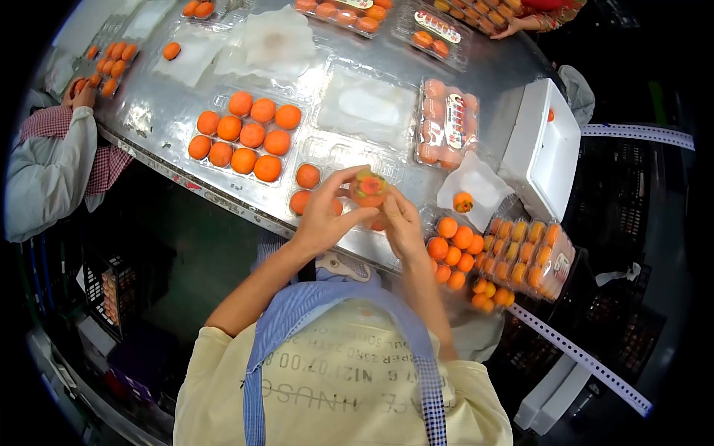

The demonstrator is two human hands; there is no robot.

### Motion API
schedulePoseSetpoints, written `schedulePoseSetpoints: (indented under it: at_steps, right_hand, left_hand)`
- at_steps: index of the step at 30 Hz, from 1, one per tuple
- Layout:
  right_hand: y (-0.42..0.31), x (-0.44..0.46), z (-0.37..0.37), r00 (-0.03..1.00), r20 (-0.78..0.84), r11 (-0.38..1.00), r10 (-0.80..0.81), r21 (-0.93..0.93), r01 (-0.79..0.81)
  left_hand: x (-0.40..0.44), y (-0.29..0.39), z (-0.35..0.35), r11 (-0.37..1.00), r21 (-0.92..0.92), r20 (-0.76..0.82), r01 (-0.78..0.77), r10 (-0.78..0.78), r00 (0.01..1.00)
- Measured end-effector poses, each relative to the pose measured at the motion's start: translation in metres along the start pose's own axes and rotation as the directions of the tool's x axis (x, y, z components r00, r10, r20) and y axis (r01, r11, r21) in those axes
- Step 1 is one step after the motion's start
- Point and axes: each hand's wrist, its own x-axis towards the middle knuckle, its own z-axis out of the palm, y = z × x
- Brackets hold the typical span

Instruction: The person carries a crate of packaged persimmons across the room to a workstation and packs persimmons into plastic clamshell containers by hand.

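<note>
An orange persimmon (368,189), its green calyx facing up and slightly blurred, is held between my two hands above the table's near edge. My left hand (327,214) has its fingers curved round the fruit's left side. On the right side, the bent fingers of my right hand (401,224) touch it. Below them lies an open clear plastic tray (349,154) with a few persimmons in its near pockets, partly hidden by my hands. Just left of it, a clear tray is filled with several persimmons (253,134), calyxes out of sight.
Right of my hands are a closed labelled pack (448,123), a white sheet (474,186) with one persimmon, loose persimmons (454,251), stacked packs (524,253) and a white foam box (547,141). A co-worker's hand (80,94) is at the left; another person's hand (509,28) is at the far right.
</note>
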Motion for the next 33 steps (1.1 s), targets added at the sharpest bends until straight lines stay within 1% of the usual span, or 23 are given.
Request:
schedulePoseSetpoints:
  at_steps: [1, 2, 3, 6, 7, 10, 11, 14, 15, 18, 21, 24, 27, 30, 33]
  right_hand:
    - [-0.001, 0.0, 0.001, 0.995, -0.048, 0.98, -0.088, -0.182, 0.078]
    - [-0.003, 0.0, 0.004, 0.98, -0.08, 0.921, -0.185, -0.362, 0.144]
    - [-0.006, 0.001, 0.008, 0.952, -0.094, 0.823, -0.29, -0.533, 0.198]
    - [-0.026, -0.008, 0.029, 0.911, -0.015, 0.617, -0.411, -0.741, 0.266]
    - [-0.031, -0.009, 0.035, 0.899, -0.003, 0.536, -0.439, -0.803, 0.26]
    - [-0.017, -0.004, 0.031, 0.828, 0.013, 0.461, -0.561, -0.826, 0.325]
    - [-0.018, -0.005, 0.033, 0.832, -0.016, 0.503, -0.555, -0.803, 0.32]
    - [-0.018, -0.01, 0.032, 0.845, -0.052, 0.567, -0.532, -0.763, 0.31]
    - [-0.02, -0.012, 0.032, 0.86, -0.07, 0.591, -0.506, -0.755, 0.286]
    - [-0.019, -0.013, 0.031, 0.85, -0.099, 0.626, -0.517, -0.722, 0.296]
    - [-0.025, -0.017, 0.034, 0.84, -0.068, 0.567, -0.538, -0.766, 0.301]
    - [-0.024, -0.017, 0.032, 0.809, 0.001, 0.474, -0.588, -0.81, 0.345]
    - [-0.025, -0.021, 0.029, 0.855, -0.103, 0.614, -0.507, -0.74, 0.275]
    - [-0.023, -0.021, 0.021, 0.918, -0.182, 0.84, -0.351, -0.495, 0.223]
    - [-0.029, -0.022, 0.025, 0.934, -0.163, 0.845, -0.319, -0.496, 0.202]
  left_hand:
    - [-0.001, -0.002, 0.0, 0.998, 0.057, -0.016, -0.015, 0.016, 1.0]
    - [-0.002, -0.003, -0.002, 0.993, 0.114, -0.03, -0.033, 0.036, 0.999]
    - [-0.001, -0.003, -0.003, 0.984, 0.17, -0.04, -0.055, 0.063, 0.997]
    - [-0.005, 0.003, -0.002, 0.958, 0.285, -0.005, 0.034, -0.034, 0.999]
    - [-0.006, 0.006, 0.0, 0.943, 0.331, -0.001, 0.019, -0.02, 1.0]
    - [-0.009, 0.005, 0.006, 0.915, 0.398, -0.019, -0.075, 0.09, 0.996]
    - [-0.01, 0.004, 0.006, 0.917, 0.392, -0.039, -0.076, 0.099, 0.994]
    - [-0.009, 0.004, 0.005, 0.881, 0.414, -0.021, -0.227, 0.259, 0.966]
    - [-0.01, 0.006, 0.005, 0.887, 0.406, -0.024, -0.222, 0.253, 0.967]
    - [-0.013, 0.009, 0.006, 0.921, 0.354, -0.032, -0.165, 0.188, 0.982]
    - [-0.014, 0.006, 0.007, 0.939, 0.306, -0.041, -0.158, 0.179, 0.983]
    - [-0.015, 0.01, 0.007, 0.936, 0.323, -0.01, -0.139, 0.15, 0.989]
    - [-0.017, 0.003, 0.009, 0.978, 0.179, -0.041, -0.11, 0.119, 0.992]
    - [-0.016, 0.003, 0.007, 0.984, 0.148, -0.026, -0.1, 0.105, 0.994]
    - [-0.015, 0.009, 0.01, 0.984, 0.153, -0.029, -0.089, 0.095, 0.995]
